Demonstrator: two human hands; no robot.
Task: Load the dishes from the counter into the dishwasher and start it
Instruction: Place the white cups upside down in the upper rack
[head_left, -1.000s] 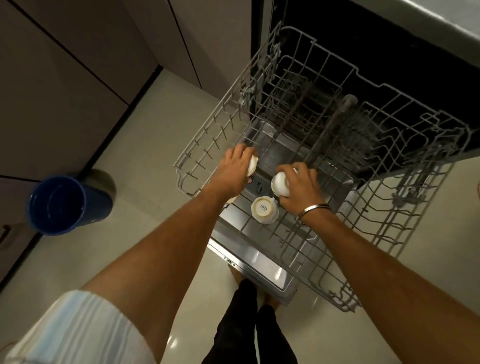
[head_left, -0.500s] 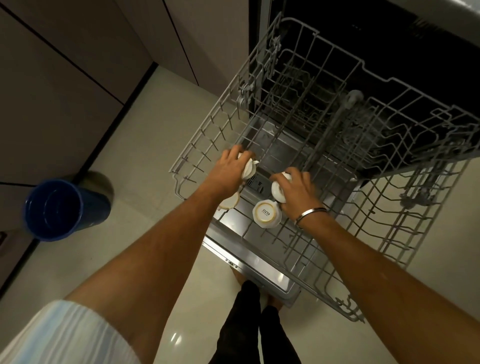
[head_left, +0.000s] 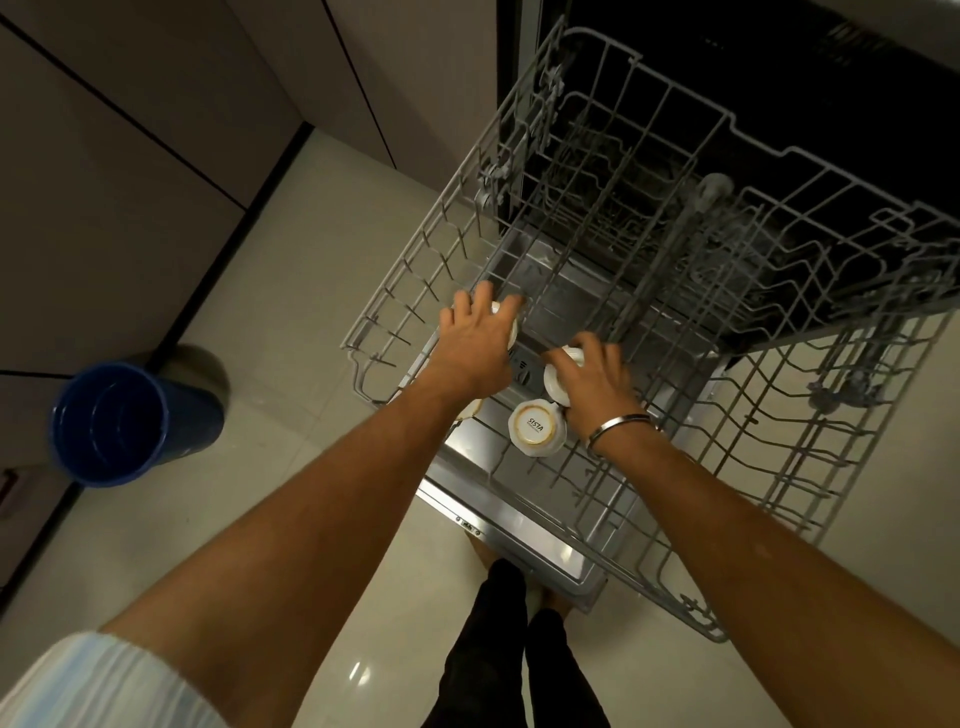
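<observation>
The grey wire rack (head_left: 810, 447) of the open dishwasher (head_left: 519, 525) is pulled out over the door. My left hand (head_left: 475, 338) lies over a white cup (head_left: 511, 325) in the rack's near left part, with fingers spread around it. My right hand (head_left: 597, 382) grips a second white cup (head_left: 558, 382) just to the right. A third white cup (head_left: 537, 428) stands upside down in the rack below my right hand, showing a printed base. The rim of another cup (head_left: 470, 408) peeks out under my left wrist.
A blue bucket (head_left: 124, 423) stands on the pale floor at the left, by dark cabinet fronts (head_left: 104, 182). My legs in black trousers (head_left: 514, 649) are just in front of the open door. The dark dishwasher cavity (head_left: 779, 130) lies behind the rack.
Both hands have stayed on their cups in the rack. My left hand has spread wider over its cup, hiding more of it. The camera view shifted slightly.
</observation>
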